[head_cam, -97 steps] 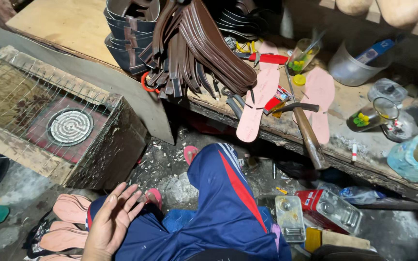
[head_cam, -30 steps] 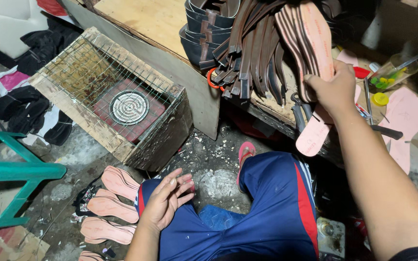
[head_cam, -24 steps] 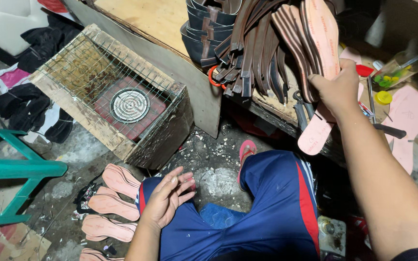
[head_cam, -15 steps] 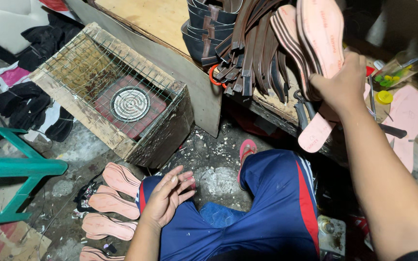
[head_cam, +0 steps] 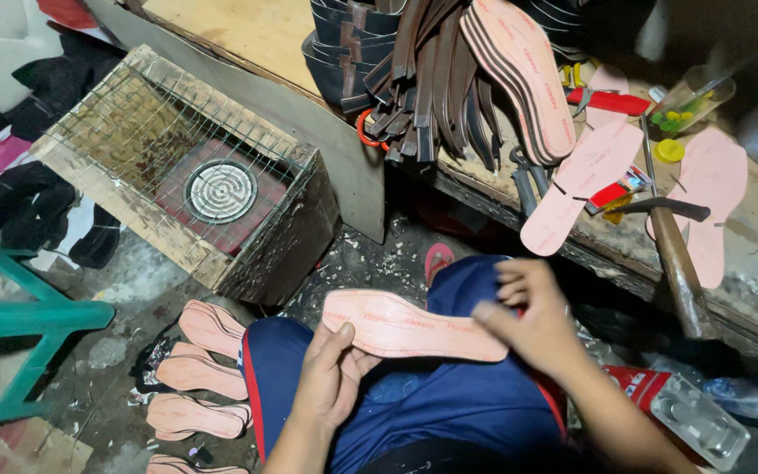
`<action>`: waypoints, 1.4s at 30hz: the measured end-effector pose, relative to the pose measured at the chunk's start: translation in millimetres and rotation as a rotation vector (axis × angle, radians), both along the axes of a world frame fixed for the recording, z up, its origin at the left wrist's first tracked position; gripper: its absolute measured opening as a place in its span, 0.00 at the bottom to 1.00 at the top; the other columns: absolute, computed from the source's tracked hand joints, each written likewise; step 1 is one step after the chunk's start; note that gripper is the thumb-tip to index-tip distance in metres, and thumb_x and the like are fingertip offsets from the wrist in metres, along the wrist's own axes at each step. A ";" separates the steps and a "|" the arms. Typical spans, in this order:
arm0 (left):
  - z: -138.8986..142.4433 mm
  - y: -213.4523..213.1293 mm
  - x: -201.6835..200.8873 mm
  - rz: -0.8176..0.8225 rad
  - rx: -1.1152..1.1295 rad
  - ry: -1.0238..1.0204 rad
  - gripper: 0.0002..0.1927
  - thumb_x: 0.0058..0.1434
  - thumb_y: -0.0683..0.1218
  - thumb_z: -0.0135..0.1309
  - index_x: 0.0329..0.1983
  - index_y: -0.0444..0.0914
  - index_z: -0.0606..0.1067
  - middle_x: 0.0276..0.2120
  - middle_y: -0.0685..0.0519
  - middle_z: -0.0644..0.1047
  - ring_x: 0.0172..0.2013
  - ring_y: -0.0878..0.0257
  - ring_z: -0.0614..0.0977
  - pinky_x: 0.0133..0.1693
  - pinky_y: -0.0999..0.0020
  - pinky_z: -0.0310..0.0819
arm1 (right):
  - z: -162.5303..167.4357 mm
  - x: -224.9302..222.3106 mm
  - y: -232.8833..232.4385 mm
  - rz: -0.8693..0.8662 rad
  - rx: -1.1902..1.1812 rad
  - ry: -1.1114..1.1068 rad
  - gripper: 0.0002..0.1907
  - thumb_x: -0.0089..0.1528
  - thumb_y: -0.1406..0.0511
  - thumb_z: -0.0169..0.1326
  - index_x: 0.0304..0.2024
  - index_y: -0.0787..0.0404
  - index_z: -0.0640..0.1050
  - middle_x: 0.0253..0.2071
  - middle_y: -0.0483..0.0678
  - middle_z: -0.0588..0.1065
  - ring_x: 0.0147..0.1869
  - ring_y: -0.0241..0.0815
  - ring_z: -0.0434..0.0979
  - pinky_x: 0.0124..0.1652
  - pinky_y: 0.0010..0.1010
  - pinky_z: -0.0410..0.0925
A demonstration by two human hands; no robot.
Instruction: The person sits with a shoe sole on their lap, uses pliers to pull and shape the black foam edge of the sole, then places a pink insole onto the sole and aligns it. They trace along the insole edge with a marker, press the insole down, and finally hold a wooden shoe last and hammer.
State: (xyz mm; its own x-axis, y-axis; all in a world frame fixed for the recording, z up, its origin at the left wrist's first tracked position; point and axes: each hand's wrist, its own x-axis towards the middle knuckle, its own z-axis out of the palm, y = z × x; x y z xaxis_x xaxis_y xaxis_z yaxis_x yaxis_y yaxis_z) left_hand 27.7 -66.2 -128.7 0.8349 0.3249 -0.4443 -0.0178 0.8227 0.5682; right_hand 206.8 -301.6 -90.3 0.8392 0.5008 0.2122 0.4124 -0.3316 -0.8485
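Observation:
I hold a pink shoe insole (head_cam: 410,326) flat over my lap. My left hand (head_cam: 331,379) grips its heel end from below, and my right hand (head_cam: 532,320) pinches the toe end. My blue trousers (head_cam: 449,404) lie beneath it. On the workbench above, a stack of pink insoles (head_cam: 524,75) leans upright against dark leather straps (head_cam: 423,83). Two more pink insoles (head_cam: 585,184) lie flat on the bench.
A wooden box with a wire grate and a round heater coil (head_cam: 219,190) stands at left. Several pink insoles (head_cam: 203,369) lie on the dirty floor beside my knee. A hammer (head_cam: 673,250) rests on the bench edge. A green stool (head_cam: 19,325) stands far left.
My right hand came down from the upright stack on the bench with one insole. My left hand lifted off my knee and now holds the insole's other end.

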 end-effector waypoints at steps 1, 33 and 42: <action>2.1 -1.3 -1.1 0.003 -0.003 -0.005 0.25 0.65 0.44 0.48 0.67 0.41 0.65 0.55 0.44 0.77 0.52 0.51 0.81 0.49 0.52 0.79 | -8.5 11.4 -6.2 -0.272 0.197 0.204 0.27 0.59 0.60 0.64 0.53 0.66 0.69 0.40 0.49 0.72 0.38 0.42 0.72 0.37 0.33 0.68; 44.6 -15.6 5.5 0.080 0.031 -0.241 0.32 0.64 0.54 0.54 0.67 0.39 0.61 0.57 0.49 0.73 0.56 0.58 0.78 0.55 0.55 0.74 | -48.4 -0.8 -82.5 -0.038 0.300 0.811 0.11 0.67 0.72 0.52 0.49 0.73 0.78 0.45 0.49 0.75 0.45 0.36 0.75 0.45 0.25 0.67; 53.2 -31.6 14.4 0.212 0.435 -0.246 0.41 0.63 0.37 0.57 0.76 0.36 0.51 0.56 0.46 0.72 0.56 0.60 0.75 0.62 0.63 0.69 | 30.4 -40.2 -19.5 0.191 -0.305 -0.482 0.36 0.43 0.59 0.67 0.53 0.65 0.76 0.54 0.56 0.74 0.57 0.53 0.72 0.56 0.42 0.64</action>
